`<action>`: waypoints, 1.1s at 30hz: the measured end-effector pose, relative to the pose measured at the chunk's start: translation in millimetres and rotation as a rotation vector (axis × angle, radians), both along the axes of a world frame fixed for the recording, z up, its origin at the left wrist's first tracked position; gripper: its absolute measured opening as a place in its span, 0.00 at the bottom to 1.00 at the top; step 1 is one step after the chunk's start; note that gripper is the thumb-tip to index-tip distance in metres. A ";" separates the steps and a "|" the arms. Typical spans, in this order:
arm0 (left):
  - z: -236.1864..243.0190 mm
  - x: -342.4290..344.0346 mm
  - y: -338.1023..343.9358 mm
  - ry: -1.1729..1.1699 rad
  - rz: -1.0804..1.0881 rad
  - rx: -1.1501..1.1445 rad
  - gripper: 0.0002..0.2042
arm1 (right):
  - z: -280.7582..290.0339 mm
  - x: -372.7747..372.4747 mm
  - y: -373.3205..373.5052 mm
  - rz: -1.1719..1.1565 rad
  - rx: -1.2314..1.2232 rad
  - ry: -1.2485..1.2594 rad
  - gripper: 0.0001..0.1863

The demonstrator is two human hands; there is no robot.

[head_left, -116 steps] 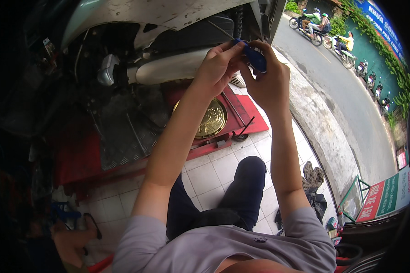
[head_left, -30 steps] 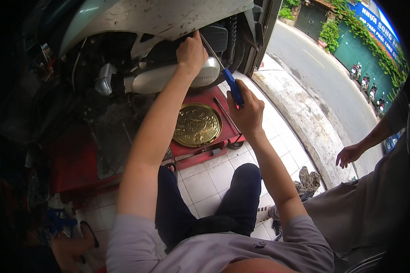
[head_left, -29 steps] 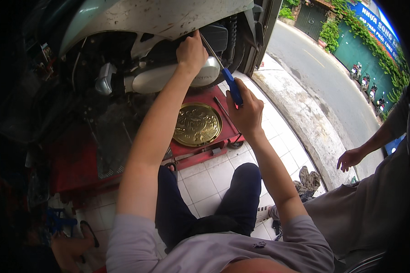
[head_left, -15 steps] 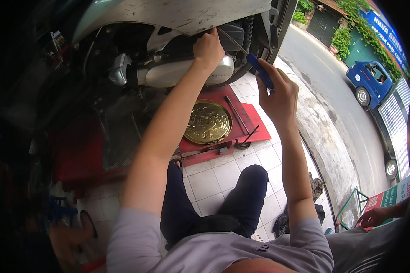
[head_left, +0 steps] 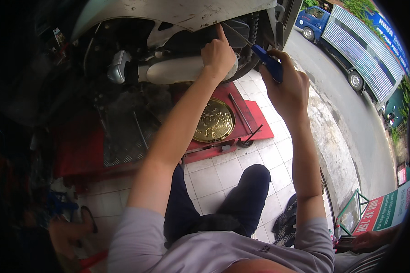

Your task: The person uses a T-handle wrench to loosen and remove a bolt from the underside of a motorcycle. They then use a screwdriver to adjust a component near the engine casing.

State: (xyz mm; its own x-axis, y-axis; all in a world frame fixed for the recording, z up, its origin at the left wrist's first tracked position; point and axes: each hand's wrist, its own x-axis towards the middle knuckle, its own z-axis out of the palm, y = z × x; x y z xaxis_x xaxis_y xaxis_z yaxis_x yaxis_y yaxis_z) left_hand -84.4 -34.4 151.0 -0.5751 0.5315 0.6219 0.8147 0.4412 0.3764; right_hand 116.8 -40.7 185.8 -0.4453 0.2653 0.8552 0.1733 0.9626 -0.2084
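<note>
The scratched pale body panel [head_left: 182, 14] of a scooter spans the top of the view. My left hand [head_left: 218, 57] reaches up to its lower edge, index finger stretched against it and the other fingers curled; I see nothing held there. In my right hand [head_left: 290, 86] is a screwdriver [head_left: 265, 58] with a blue handle. Its thin shaft slants up and left to the panel edge beside my left fingertip, where the tip is too small to make out. Below my hands lies the silver engine-side cover [head_left: 173, 70], partly behind my left wrist.
Under the scooter is a red lift platform [head_left: 202, 157] bearing a round gold tray [head_left: 221, 123] and a metal bar [head_left: 240, 113]. A person's leg [head_left: 68, 232] shows at lower left, and another person's hand [head_left: 369, 240] at lower right. A truck [head_left: 360, 50] is on the road.
My left index finger now stretches out further, with the hand lower and slightly right. My right hand and the screwdriver have shifted a little right. The truck has moved up and left.
</note>
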 end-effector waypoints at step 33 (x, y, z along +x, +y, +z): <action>-10.5 66.6 -29.0 -1.708 -1.563 0.908 0.15 | 2.8 24.2 -13.0 0.008 0.061 0.037 0.21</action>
State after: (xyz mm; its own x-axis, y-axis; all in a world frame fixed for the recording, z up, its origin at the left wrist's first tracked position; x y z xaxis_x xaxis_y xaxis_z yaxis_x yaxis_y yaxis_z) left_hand -17.8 -63.4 140.5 -0.2330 0.8499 0.4727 -0.7935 -0.4471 0.4129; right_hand 141.1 -53.7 188.6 -0.4150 0.2092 0.8854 0.1592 0.9749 -0.1558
